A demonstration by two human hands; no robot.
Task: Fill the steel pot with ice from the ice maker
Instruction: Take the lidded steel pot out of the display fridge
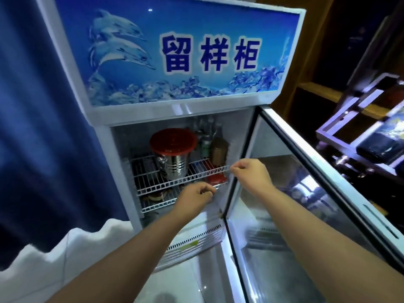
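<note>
A steel pot (pixel 175 165) with a red lid (pixel 172 141) stands on the upper wire shelf (pixel 153 180) inside the open display fridge (pixel 105 149). My right hand (pixel 251 171) is at the shelf's front right corner, its fingers pinched on the rail, to the right of the pot. My left hand (pixel 196 194) is lower, in front of the second shelf (pixel 157 205), with its fingers curled closed; I cannot see anything in it. No ice is visible.
The fridge's glass door (pixel 306 204) is swung open to my right, beside my right arm. Bottles (pixel 215 147) stand behind the pot. Red packets (pixel 216 178) lie under the upper shelf. A blue curtain (pixel 43 127) hangs on the left, wooden shelving (pixel 317 88) on the right.
</note>
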